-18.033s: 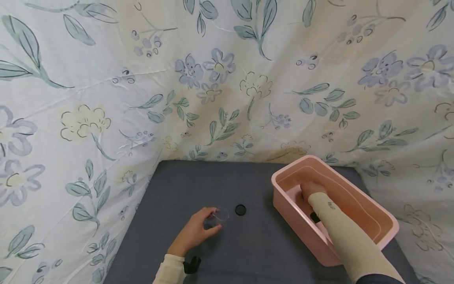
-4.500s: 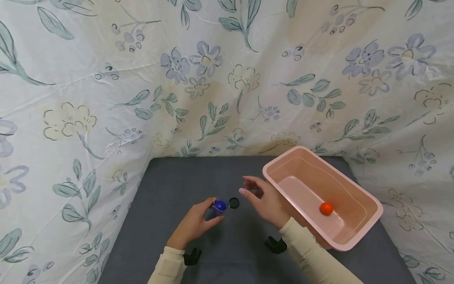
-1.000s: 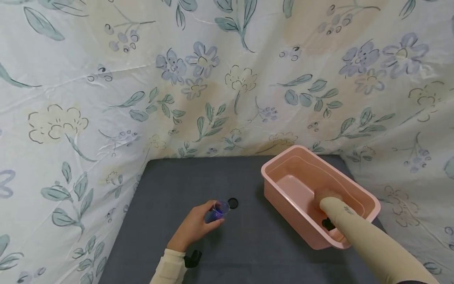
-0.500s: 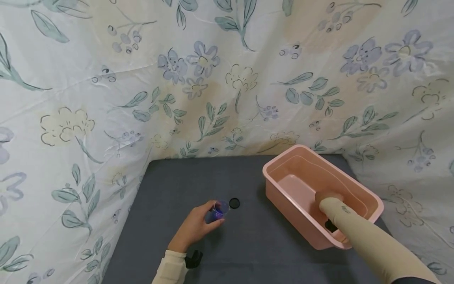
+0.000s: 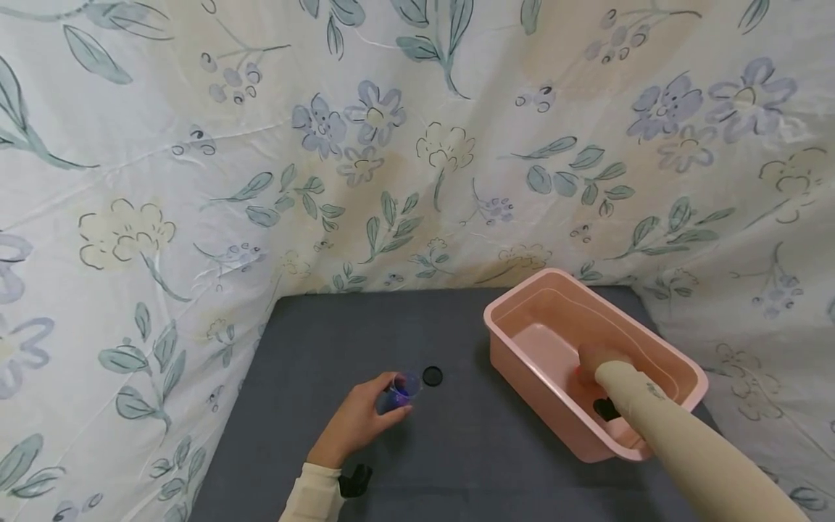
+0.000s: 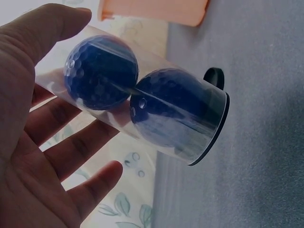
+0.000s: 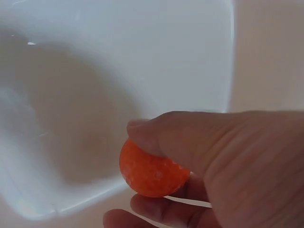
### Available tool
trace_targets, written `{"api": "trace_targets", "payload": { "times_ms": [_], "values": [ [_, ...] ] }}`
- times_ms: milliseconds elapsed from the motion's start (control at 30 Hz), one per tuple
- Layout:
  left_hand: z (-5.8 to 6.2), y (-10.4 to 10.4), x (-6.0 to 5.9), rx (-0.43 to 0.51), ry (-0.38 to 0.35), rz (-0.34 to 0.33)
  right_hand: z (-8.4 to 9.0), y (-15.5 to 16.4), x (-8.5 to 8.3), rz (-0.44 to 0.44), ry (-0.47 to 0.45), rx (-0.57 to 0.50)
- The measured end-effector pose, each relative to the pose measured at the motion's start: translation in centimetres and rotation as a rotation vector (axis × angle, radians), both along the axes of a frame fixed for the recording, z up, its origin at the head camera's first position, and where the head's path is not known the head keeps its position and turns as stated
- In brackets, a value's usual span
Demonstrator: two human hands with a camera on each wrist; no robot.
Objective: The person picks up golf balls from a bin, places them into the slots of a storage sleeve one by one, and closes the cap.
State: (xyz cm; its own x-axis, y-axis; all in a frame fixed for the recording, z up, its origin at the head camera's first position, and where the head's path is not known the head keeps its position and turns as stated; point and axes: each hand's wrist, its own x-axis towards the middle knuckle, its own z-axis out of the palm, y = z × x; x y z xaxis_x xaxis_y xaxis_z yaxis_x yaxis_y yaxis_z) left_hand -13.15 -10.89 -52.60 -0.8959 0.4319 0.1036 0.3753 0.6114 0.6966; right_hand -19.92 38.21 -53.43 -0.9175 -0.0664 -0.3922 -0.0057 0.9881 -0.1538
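The right hand (image 7: 199,161) pinches an orange golf ball (image 7: 152,168) between thumb and fingers, low inside the pink plastic bin (image 5: 522,377). The left hand (image 5: 355,424) curls round a clear plastic tube (image 6: 142,111) that holds two blue golf balls (image 6: 100,71), standing on the grey table cover (image 5: 457,449) with its open end up; in the left wrist view the fingers look only loosely closed on it. The tube is narrow and barely wider than a ball, so the orange ball could catch on its rim and roll off across the cloth, or a bump could knock the lightly held tube over and spill the blue pair. A black cap (image 5: 432,375) lies just beside the tube. A floral sheet (image 5: 391,145) hangs behind and at both sides of the table.
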Motion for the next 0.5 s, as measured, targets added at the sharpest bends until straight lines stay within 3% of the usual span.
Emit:
{"api": "trace_targets", "payload": {
  "times_ms": [367,500],
  "values": [
    [0.2,0.3,-0.1,-0.004,-0.021,0.006,1.7,0.2,-0.1,-0.054,0.053,-0.122],
    [0.3,0.4,-0.1,-0.001,-0.024,0.008,2.6,-0.3,-0.1,-0.061,0.128,-0.173]
  ]
}}
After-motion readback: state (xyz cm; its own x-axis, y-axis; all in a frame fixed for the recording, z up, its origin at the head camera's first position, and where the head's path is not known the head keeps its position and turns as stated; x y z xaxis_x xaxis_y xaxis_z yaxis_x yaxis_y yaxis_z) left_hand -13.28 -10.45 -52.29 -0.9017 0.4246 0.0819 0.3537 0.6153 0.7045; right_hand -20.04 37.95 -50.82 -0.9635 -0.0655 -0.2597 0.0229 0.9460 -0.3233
